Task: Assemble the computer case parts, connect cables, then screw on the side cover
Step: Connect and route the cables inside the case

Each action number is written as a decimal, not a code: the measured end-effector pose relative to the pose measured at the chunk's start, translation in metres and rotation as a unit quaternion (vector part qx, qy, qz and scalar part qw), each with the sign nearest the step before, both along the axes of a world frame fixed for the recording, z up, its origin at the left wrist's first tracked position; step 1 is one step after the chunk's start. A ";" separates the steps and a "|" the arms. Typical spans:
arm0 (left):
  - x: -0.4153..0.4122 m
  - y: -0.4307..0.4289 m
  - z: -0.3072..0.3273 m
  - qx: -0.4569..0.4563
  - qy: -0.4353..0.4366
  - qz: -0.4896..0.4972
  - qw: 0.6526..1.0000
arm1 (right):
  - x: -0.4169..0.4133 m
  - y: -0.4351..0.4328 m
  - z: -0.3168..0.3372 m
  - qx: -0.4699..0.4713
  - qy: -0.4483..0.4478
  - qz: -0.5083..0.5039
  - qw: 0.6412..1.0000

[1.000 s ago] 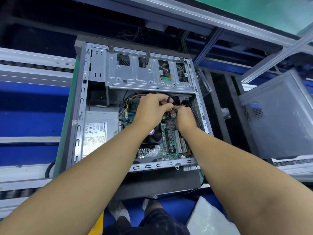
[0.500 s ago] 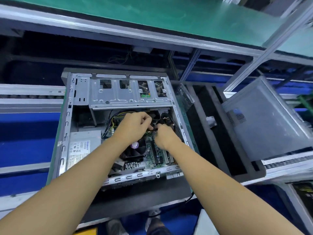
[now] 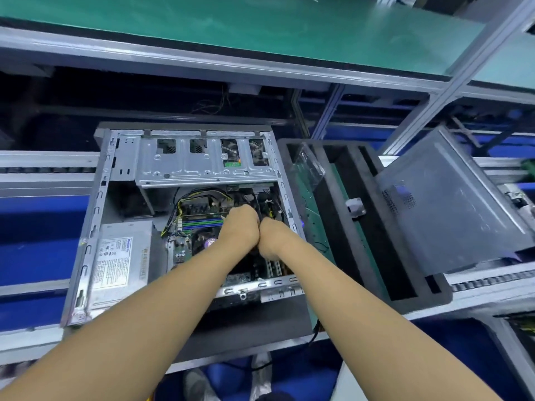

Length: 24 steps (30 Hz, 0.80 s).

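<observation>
Computer case (image 3: 93, 227) lies on its side with the open face up, on a dark foam pad (image 3: 260, 322) that sits on the conveyor line (image 3: 43, 164). From the head camera, the metal drive cage (image 3: 202, 166) spans the far end of the case and the grey power supply (image 3: 121, 261), label up, fills the near left corner. The motherboard (image 3: 185, 250) takes up the right half, with yellow and black cables (image 3: 202, 195) looping over its far edge just below the drive cage.

Both forearms reach into the case. The left hand (image 3: 240, 227) and right hand (image 3: 270, 235) meet over the motherboard, touching side by side with their backs to the camera. The fingers of both curl down and out of sight, so I cannot tell what either one grips or how tightly. A thin dark cable (image 3: 256, 202) runs up from the gap between the hands toward the drive cage.

Right of the case lies a black foam tray (image 3: 338, 227) with long slots; a small grey part (image 3: 354, 207) and a clear plastic piece (image 3: 311, 163) rest in it. The grey side cover (image 3: 451, 204) sits well apart from the case – tilted, its near edge on the tray's right side. A green-topped shelf (image 3: 260, 27) runs across above.
</observation>
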<state>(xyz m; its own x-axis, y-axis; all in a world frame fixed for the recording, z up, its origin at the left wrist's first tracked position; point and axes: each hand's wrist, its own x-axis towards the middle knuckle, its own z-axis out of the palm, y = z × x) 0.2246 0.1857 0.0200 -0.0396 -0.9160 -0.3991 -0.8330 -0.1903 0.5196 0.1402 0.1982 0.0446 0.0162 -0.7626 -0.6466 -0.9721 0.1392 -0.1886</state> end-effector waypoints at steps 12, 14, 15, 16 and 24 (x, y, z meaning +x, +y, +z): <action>0.011 -0.004 -0.010 0.136 0.011 -0.200 0.970 | 0.002 0.003 0.001 0.020 -0.021 0.079 0.996; 0.017 -0.002 0.003 0.179 0.053 -0.145 0.972 | 0.002 0.004 -0.001 0.050 0.006 0.091 0.995; 0.020 -0.001 0.008 0.217 0.077 -0.128 0.965 | 0.001 0.004 -0.001 0.060 0.016 0.108 0.992; 0.023 -0.002 0.015 0.250 0.084 -0.121 0.957 | 0.002 0.004 0.000 0.065 0.014 0.125 0.990; 0.082 -0.016 0.037 0.065 0.034 -0.050 0.996 | 0.012 0.002 0.010 0.115 -0.018 0.165 0.979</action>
